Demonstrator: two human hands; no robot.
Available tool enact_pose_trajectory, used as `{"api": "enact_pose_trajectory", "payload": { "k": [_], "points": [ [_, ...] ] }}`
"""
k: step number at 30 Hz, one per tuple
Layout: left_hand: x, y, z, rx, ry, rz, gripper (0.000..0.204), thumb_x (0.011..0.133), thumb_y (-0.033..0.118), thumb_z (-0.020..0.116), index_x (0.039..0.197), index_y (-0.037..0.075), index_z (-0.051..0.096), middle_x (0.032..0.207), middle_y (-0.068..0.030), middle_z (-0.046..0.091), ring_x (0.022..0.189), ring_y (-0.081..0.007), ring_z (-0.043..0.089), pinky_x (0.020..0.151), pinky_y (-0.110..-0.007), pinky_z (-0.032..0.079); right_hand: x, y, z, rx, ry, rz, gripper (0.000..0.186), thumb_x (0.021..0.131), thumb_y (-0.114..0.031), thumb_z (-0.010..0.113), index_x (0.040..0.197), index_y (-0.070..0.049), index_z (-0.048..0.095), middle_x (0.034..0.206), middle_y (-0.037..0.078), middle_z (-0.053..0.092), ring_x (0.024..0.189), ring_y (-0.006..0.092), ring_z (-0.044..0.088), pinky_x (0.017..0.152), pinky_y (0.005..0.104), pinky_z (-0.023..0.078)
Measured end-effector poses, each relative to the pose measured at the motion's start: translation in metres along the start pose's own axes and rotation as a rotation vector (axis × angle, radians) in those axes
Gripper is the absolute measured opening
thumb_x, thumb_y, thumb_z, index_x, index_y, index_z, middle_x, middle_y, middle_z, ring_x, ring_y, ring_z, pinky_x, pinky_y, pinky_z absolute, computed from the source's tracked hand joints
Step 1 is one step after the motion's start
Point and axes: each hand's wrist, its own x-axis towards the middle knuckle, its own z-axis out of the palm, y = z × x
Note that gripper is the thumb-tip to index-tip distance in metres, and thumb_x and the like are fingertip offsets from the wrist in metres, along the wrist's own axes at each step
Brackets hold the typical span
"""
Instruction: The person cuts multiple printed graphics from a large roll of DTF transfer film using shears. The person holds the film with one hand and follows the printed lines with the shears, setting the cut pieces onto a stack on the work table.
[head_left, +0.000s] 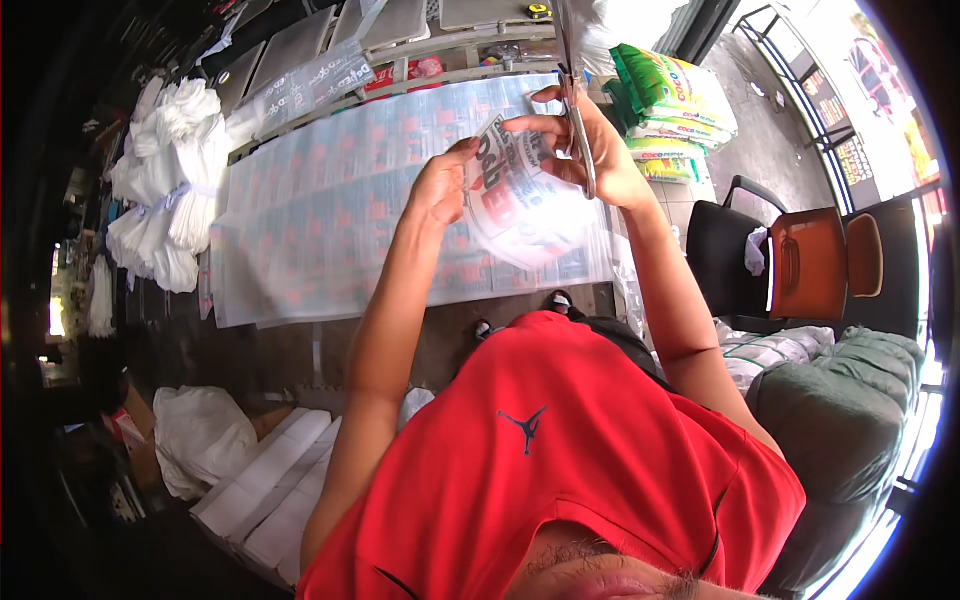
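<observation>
In front of me a printed clear plastic sheet (500, 205) with red and dark lettering hangs over the table, its lower part shiny with glare. My left hand (442, 187) pinches its left edge between thumb and fingers. Metal scissors (580, 140) are in my right hand (610, 155), their handles against the palm and their blades pointing away from me. The fingertips of that hand reach left to the sheet's upper edge. Below both hands lies the table (330, 240), covered by translucent film with printed rows showing through.
White bundled plastic bags (175, 190) hang at the left. Stacked green and white sacks (680, 110) stand at the far right, with black and orange chairs (800, 255) nearer. A grey-green wrapped bale (840, 410) sits right of me; white rolls (260, 470) lie at the lower left.
</observation>
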Motion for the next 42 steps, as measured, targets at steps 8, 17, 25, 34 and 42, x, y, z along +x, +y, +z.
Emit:
{"api": "enact_pose_trajectory", "payload": {
  "k": [8,17,25,34,42],
  "points": [
    [-0.001,-0.036,0.018,-0.170,0.137,0.039,0.026,0.089,0.016,0.068,0.110,0.001,0.063,0.105,-0.0095,0.067,0.097,-0.0224,0.064,0.090,-0.039,0.052,-0.023,0.025,-0.013,0.150,-0.084,0.032,0.070,0.074,-0.003,0.064,0.138,-0.011,0.037,0.131,0.016,0.059,0.069,0.0045,0.042,0.061,0.0178,0.036],
    [-0.007,-0.017,0.050,0.132,0.195,0.380,0.018,0.086,0.007,0.069,0.101,-0.001,0.063,0.096,-0.0081,0.067,0.090,-0.0175,0.064,0.084,-0.032,0.050,-0.052,0.033,-0.022,-0.068,0.101,0.119,0.087,0.072,0.012,0.064,0.149,-0.011,0.028,0.142,0.016,0.051,0.069,0.0033,0.044,0.065,0.0185,0.040],
    [0.007,-0.017,0.060,0.139,0.251,0.538,0.017,0.086,0.007,0.072,0.100,0.000,0.064,0.092,-0.0071,0.067,0.086,-0.0143,0.062,0.079,-0.028,0.050,-0.060,0.041,-0.018,0.031,0.270,0.064,0.083,0.077,0.014,0.068,0.147,-0.007,0.029,0.138,0.016,0.053,0.076,0.0056,0.051,0.074,0.0224,0.047],
    [0.026,-0.064,0.022,0.376,0.514,0.483,0.031,0.084,0.006,0.075,0.112,0.002,0.062,0.101,-0.0058,0.065,0.091,-0.0132,0.060,0.080,-0.026,0.048,-0.110,0.107,0.004,-0.196,0.401,0.412,0.042,0.081,-0.007,0.076,0.115,-0.005,0.052,0.073,-0.005,0.049,0.062,0.0031,0.041,0.052,0.0242,0.034],
    [0.018,-0.067,0.002,0.127,0.352,0.222,0.059,0.098,0.040,0.057,0.143,0.009,0.037,0.122,-0.0102,0.058,0.106,-0.0197,0.055,0.092,-0.037,0.046,-0.075,0.081,-0.067,-0.106,0.405,0.340,0.059,0.084,-0.001,0.071,0.137,-0.007,0.047,0.084,-0.002,0.064,0.065,0.0030,0.053,0.055,0.0208,0.041]
  ]
}}
